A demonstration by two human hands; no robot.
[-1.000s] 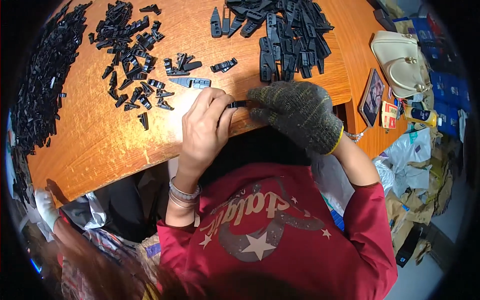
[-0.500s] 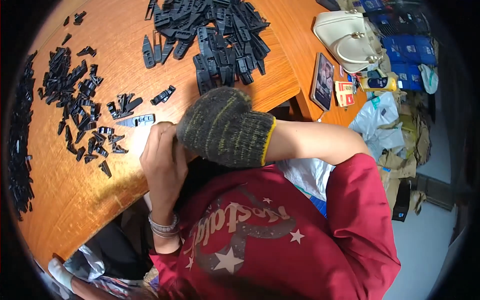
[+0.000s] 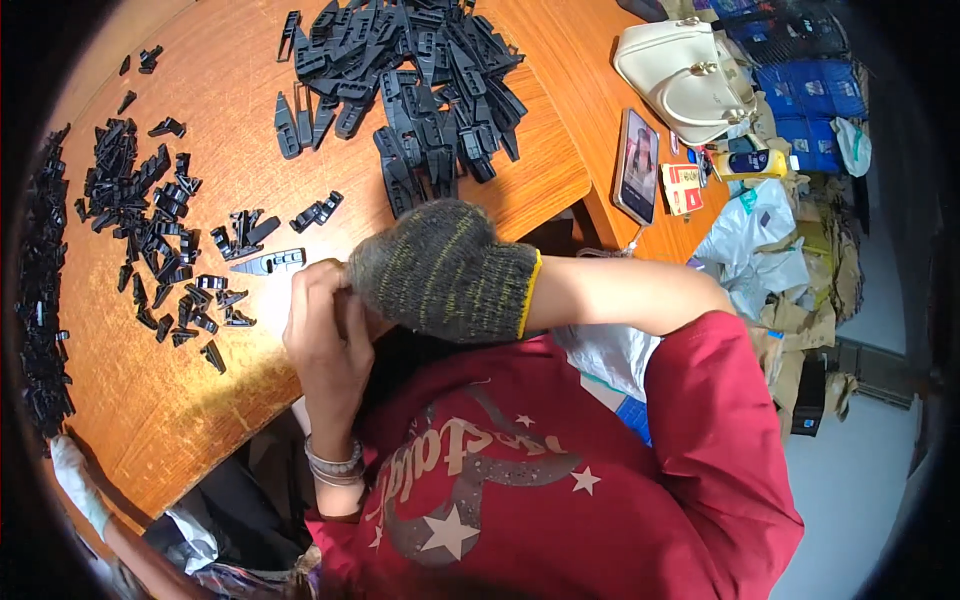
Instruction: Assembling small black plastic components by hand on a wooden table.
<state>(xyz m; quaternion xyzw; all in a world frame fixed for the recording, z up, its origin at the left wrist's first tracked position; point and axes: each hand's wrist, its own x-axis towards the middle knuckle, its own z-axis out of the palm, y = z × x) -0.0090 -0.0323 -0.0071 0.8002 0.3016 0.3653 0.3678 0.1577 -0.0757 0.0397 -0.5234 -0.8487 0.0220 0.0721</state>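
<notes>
My bare left hand, with bracelets at the wrist, is closed at the table's near edge, its fingers bent together. Against it presses my right hand in a dark knitted glove with yellow flecks and a yellow cuff, curled into a fist-like grip. Whatever lies between them is hidden by the fingers and glove. Just beyond the left fingertips is a flat, pointed black plastic piece with slots. A few small black plastic clips lie beside it, with another clip group farther right.
A large heap of long black plastic pieces covers the far middle. Small black clips spread at left, beside a dense row. Another person's white-covered hand reaches in lower left. A phone and cream handbag sit right.
The other person's white-covered hand has moved up and left onto the table's edge by the dense row. My hands stay pressed together in nearly the same pose; the view has shifted slightly.
</notes>
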